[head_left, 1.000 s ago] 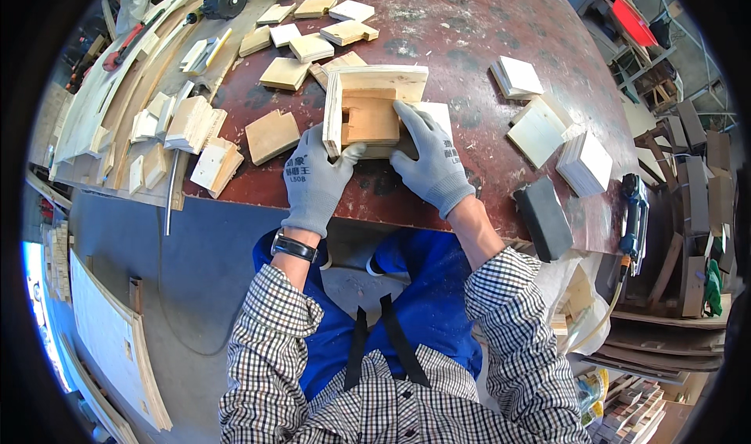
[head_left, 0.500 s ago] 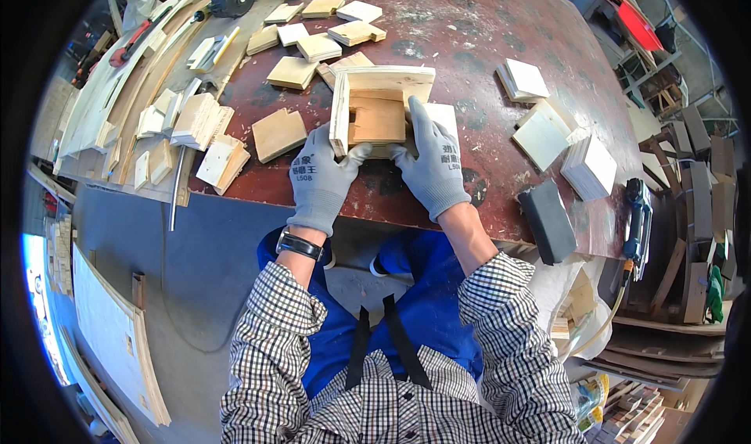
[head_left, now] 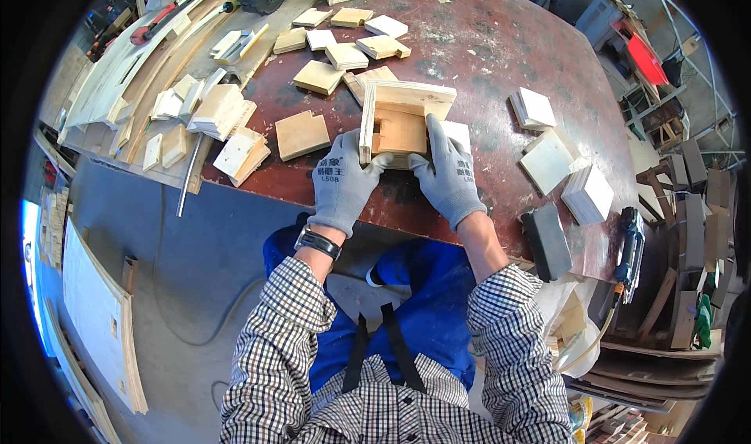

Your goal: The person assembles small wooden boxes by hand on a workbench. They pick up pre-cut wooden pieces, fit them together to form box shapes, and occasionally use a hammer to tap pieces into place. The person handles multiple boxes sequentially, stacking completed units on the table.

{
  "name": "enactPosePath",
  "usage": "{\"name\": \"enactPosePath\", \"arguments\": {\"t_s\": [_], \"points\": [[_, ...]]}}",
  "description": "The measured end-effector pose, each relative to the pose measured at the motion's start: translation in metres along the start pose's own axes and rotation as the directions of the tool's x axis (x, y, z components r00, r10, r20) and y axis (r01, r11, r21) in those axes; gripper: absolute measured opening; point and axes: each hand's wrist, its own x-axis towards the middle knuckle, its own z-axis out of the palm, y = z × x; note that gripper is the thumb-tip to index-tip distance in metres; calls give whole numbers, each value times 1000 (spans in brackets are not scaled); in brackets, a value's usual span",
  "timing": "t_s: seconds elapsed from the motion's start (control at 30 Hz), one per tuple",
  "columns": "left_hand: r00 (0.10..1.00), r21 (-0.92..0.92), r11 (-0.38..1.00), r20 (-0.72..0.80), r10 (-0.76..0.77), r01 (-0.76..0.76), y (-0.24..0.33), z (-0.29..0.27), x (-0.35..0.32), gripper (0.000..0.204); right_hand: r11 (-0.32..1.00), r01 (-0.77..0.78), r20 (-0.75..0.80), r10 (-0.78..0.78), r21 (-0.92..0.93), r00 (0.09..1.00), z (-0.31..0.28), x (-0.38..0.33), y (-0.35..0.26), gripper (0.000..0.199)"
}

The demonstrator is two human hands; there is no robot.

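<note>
small open-sided plywood box [head_left: 400, 123] near front edge of the brown worktable [head_left: 501, 45] | left hand [head_left: 342, 182] gloved, gripping its left wall | right hand [head_left: 447, 176] gloved, fingers pressed on its right side | loose plywood squares [head_left: 302, 134] around | dark sanding block [head_left: 546, 240] to right

hands – left [head_left: 342, 184] slid up onto box's near edge | wooden box [head_left: 401, 122] – barely shifted
</note>
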Motion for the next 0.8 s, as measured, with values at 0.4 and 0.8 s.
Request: {"name": "enactPosePath", "arguments": {"t_s": [0.4,0.8], "points": [[997,-70,995,-16,75,-76,-7,-4,-2,50,997,24,26,-22,-68,999,-8,-7,-14,81],[996,-15,999,74,-47,48,-1,-1,-2,55,989,63,25,-60,-132,998,-8,-9,-7,80]]}}
